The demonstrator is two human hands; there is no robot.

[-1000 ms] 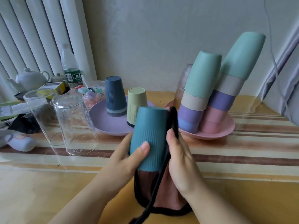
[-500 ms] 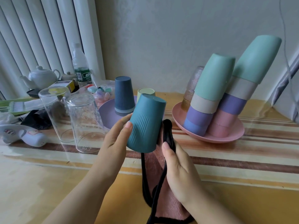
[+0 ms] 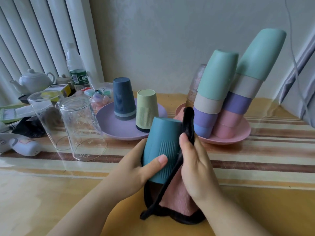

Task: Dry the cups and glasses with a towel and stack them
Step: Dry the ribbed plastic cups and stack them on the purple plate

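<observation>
On your left, two upside-down glasses (image 3: 80, 128) stand close together on the bench (image 3: 51, 193). Your left arm could bump them and knock them over. Your left hand (image 3: 136, 169) wraps its fingers (image 3: 157, 161) around the teal cup (image 3: 162, 149), held bottom-up above the bench. It may be wet, so it could slip out. Your right hand (image 3: 196, 169) pinches the pink towel (image 3: 173, 198) against the cup. The towel hangs low and could drag. On the right, two tall cup stacks (image 3: 226, 99) lean on the pink plate (image 3: 238, 137). One more cup could tip them.
</observation>
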